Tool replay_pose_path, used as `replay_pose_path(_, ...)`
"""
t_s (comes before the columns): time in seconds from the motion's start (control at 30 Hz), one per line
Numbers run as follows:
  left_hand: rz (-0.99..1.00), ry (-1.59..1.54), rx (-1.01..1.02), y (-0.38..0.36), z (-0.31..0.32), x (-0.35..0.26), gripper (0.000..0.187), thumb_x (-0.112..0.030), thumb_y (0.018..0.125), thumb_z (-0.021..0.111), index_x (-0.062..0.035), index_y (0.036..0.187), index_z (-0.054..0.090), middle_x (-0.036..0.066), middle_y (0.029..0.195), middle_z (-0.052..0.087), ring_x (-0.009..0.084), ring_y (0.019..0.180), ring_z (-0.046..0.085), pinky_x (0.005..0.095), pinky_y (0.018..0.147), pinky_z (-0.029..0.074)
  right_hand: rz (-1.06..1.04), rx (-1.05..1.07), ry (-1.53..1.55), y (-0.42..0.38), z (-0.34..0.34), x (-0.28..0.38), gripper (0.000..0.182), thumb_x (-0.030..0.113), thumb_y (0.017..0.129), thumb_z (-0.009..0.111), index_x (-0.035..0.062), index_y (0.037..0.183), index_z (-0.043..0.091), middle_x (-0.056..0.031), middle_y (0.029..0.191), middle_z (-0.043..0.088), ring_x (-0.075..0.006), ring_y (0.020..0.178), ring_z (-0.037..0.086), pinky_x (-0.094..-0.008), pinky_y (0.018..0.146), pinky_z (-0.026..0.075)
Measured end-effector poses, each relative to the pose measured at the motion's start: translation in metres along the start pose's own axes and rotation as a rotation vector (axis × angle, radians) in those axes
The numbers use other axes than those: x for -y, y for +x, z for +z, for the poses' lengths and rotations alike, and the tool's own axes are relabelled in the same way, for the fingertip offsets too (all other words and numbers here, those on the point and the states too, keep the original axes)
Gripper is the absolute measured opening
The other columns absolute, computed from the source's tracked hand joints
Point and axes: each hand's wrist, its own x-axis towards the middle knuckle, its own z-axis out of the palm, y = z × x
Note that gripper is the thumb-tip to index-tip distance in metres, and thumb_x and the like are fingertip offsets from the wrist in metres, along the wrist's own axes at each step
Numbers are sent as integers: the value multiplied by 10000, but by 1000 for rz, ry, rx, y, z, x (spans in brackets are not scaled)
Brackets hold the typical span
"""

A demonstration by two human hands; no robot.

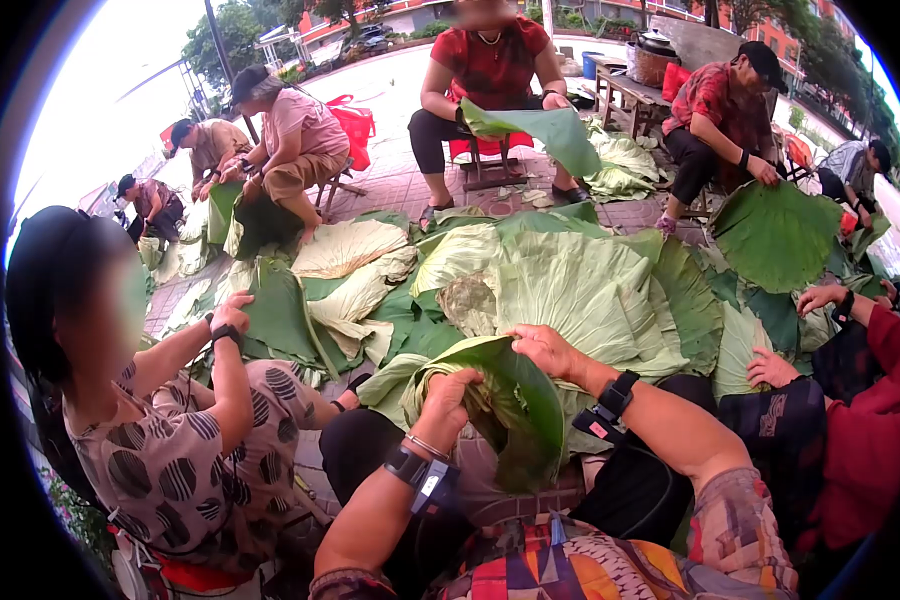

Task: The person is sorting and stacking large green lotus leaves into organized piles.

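A large green lotus leaf (520,415) is stretched between my two hands above my lap, its edge partly curled and folded. My left hand (446,402) is closed on the near left edge of this leaf, thumb on top. On the far right edge, my right hand (546,352) pinches the rim. Just beyond my hands lies a broad pale green lotus leaf (580,295) on top of a heap. A dry brownish leaf patch (468,305) shows beside it. Both of my wrists carry dark bands with small devices.
Seated people surround the leaf pile. A person at left holds a folded leaf (280,312); another opposite holds a leaf (545,130). At right, a person grips a round leaf (778,235), and a red sleeve (885,400) sits close to my right arm. A wooden table (635,95) stands behind.
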Motion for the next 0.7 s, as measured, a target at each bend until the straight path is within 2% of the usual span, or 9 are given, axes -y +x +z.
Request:
replay_pose_path(0.13, 8, 96, -50, -7, 3, -4, 71, 22, 656, 622, 49, 699, 572, 99, 683, 579, 199, 567, 554, 305, 527, 449, 56, -465, -175, 12, -28, -9, 313, 191, 778, 453, -59, 936, 557, -82, 532, 448, -140, 528, 441, -312, 521, 383)
replay_pose_path(0.27, 18, 85, -35, -1, -3, -2, 83, -9, 666, 629, 43, 704, 576, 83, 690, 583, 183, 580, 555, 295, 526, 435, 29, -729, -89, 19, -60, -19, 277, 156, 798, 441, -39, 953, 561, -87, 551, 445, -137, 515, 417, -298, 508, 371)
replay_pose_path(0.33, -9, 49, -56, 8, -15, 3, 150, 52, 654, 550, 28, 796, 588, 114, 700, 583, 219, 614, 564, 309, 553, 437, -21, -905, -333, 15, -68, 7, 271, 142, 809, 421, -33, 964, 557, -95, 559, 448, -162, 519, 424, -304, 527, 380)
replay_pose_path(0.37, 245, 246, 115, 32, -44, 20, 239, 77, 629, 506, 12, 844, 587, 137, 693, 571, 248, 629, 562, 322, 575, 442, -13, -951, -366, 10, -66, 31, 256, 122, 829, 403, -26, 977, 551, -105, 592, 468, -183, 543, 442, -310, 551, 390)
replay_pose_path(0.4, 499, 444, 284, 53, -64, 33, 332, 102, 604, 463, -4, 892, 587, 160, 687, 558, 277, 645, 561, 335, 597, 446, -70, -964, -377, 6, -66, 43, 257, 112, 846, 409, -9, 1035, 532, -134, 707, 541, -191, 595, 482, -307, 591, 407)
replay_pose_path(0.5, 446, 460, 157, 79, -79, 47, 454, 115, 555, 412, -43, 944, 585, 187, 663, 523, 322, 670, 551, 351, 636, 450, -186, -999, -457, 2, -61, 62, 276, 120, 860, 423, 9, 1099, 504, -163, 869, 585, -226, 697, 546, -312, 660, 432)
replay_pose_path(0.57, 378, 392, 116, 81, -78, 47, 392, 108, 578, 435, -26, 913, 586, 173, 662, 526, 309, 650, 552, 353, 619, 454, -456, -1004, -680, 5, -62, 56, 306, 105, 842, 441, 25, 1133, 491, -189, 978, 585, -297, 799, 570, -351, 726, 443)
replay_pose_path(0.67, 136, 151, 1, 12, -12, 1, 246, 78, 626, 496, 4, 844, 582, 144, 672, 540, 281, 618, 558, 355, 577, 463, -267, -708, -927, 4, -60, 35, 333, 117, 813, 473, 14, 1130, 490, -197, 1004, 579, -352, 872, 556, -394, 769, 442)
replay_pose_path(0.7, -35, -29, -80, -11, 9, -14, 165, 54, 651, 535, 19, 806, 577, 130, 684, 553, 266, 606, 562, 357, 552, 468, -2, -493, -877, 2, -57, 33, 386, 152, 778, 514, -13, 1126, 484, -211, 1017, 572, -365, 902, 546, -408, 802, 436)
